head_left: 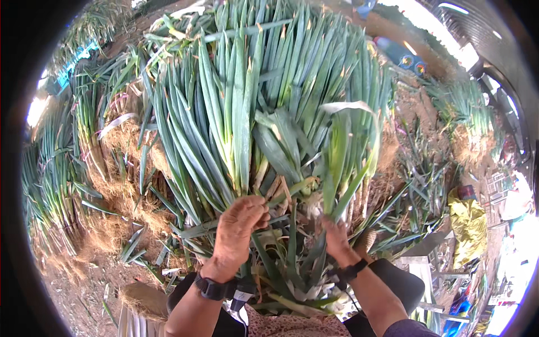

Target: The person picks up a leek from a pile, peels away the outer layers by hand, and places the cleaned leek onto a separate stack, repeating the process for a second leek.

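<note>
The right hand (338, 240), just right of centre in the lower half of the frame, appears closed around the base of a yellow-green leaf (337, 160) that stands up out of the fingers; the fingertips themselves are partly hidden. Holding a leaf like this well probably means keeping the grip low, near its pale base, and pulling along its length, so that it neither tears nor bruises the stalks beside it. The left hand (238, 231), left of it, is curled into a loose fist before the stalks' lower ends; nothing clearly shows between its fingers, though a thin strip could be hidden there. Loose leaves (275, 269) lie between the forearms at bottom centre. Beyond both hands, the big pile of long green onions (236, 90) fills the upper middle, leaf tips pointing up the frame. Farther out, a rooted bundle (53, 194) lies at the far left, another bundle (474, 126) at the upper right, and a crumpled yellow sheet (469, 230) below that.
</note>
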The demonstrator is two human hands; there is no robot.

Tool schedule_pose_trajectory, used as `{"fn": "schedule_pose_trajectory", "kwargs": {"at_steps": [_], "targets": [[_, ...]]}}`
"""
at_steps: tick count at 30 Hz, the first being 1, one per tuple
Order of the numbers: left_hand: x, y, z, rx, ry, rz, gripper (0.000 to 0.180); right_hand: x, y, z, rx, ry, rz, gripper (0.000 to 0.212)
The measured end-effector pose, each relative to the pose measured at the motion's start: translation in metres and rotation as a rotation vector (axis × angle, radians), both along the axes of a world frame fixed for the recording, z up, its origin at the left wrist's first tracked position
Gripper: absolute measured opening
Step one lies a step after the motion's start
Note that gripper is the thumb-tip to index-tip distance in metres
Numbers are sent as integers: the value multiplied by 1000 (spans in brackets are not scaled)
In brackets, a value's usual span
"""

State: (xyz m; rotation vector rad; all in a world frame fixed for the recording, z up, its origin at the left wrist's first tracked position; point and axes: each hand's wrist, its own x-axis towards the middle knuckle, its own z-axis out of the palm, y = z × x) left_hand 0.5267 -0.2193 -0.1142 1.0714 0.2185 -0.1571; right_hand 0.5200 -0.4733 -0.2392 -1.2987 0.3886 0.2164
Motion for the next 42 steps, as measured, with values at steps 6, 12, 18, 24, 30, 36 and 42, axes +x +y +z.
{"fn": "schedule_pose_trajectory", "kwargs": {"at_steps": [6, 12, 18, 24, 30, 36, 42], "targets": [[-8, -20, -2, -125, -113, -299, 34, -86, 30, 70, 202, -309, 186, 28], [-25, 7, 27, -423, -285, -489, 43, -68, 97, 181, 11, -262, 448, 34], [-27, 20, 29, -493, -278, -138, 40, -31, 159, 168, 64, -408, 237, 34], [-24, 28, 10, -570, -167, -81, 32, -18, 164, 161, -289, -375, 326, 36], [0, 71, -1, -425, -89, 241, 23, -69, 154, 153, -408, -361, 386, 28], [-2, 101, 36, -358, -210, 315, 28, -159, -22, -44, -1435, -148, 1306, 35], [-12, 115, 34, -578, -207, 268, 43, -131, -61, -69, -1470, -458, 1254, 26]]}}
